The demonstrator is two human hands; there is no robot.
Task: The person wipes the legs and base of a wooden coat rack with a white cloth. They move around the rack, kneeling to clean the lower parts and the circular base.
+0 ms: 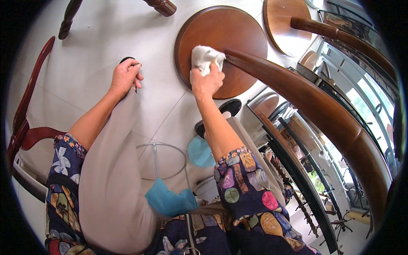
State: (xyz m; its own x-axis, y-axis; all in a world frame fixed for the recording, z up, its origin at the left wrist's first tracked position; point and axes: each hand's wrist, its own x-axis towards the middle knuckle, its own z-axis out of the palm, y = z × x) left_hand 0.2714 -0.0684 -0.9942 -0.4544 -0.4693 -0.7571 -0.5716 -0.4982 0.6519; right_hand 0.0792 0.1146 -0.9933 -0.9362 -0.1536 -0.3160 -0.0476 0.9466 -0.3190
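My right hand (208,81) grips a crumpled white cloth (205,59) against a round brown wooden base (229,32). From that base a thick, curved wooden post (296,92) sweeps to the lower right, its near end beside the cloth. My left hand (127,75) is by my knee, fingers curled around a small dark item, too small to name; a black round edge shows just behind the hand. A crumpled blue cloth (170,199) lies in my lap.
A second round wooden base (287,25) with its post stands at upper right. Dark red curved wooden legs (30,92) are at left, turned wooden legs (162,6) at top. Below lie a metal ring frame (155,159) and a blue round piece (200,151). Black-edged racks (296,178) stand at right.
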